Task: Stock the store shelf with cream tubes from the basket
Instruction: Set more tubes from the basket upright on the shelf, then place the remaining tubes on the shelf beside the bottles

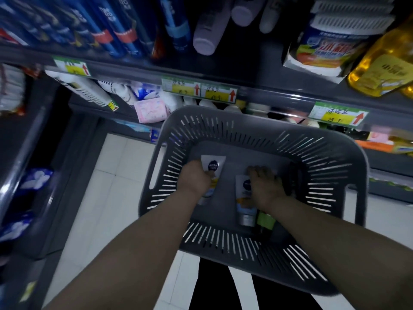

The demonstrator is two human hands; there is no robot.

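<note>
A grey slotted basket stands on the floor in front of the shelves. Both my hands reach down into it. My left hand is closed around a white cream tube with a blue round logo, its flat end pointing away from me. My right hand rests with spread fingers on a second white cream tube lying on the basket floor, cap toward me. A green item lies partly under my right wrist.
A grey store shelf with yellow price tags runs above the basket, carrying blue cans, pale bottles and yellow oil bottles. A lower shelf holds white bottles and a pink pack. White floor tiles lie to the left.
</note>
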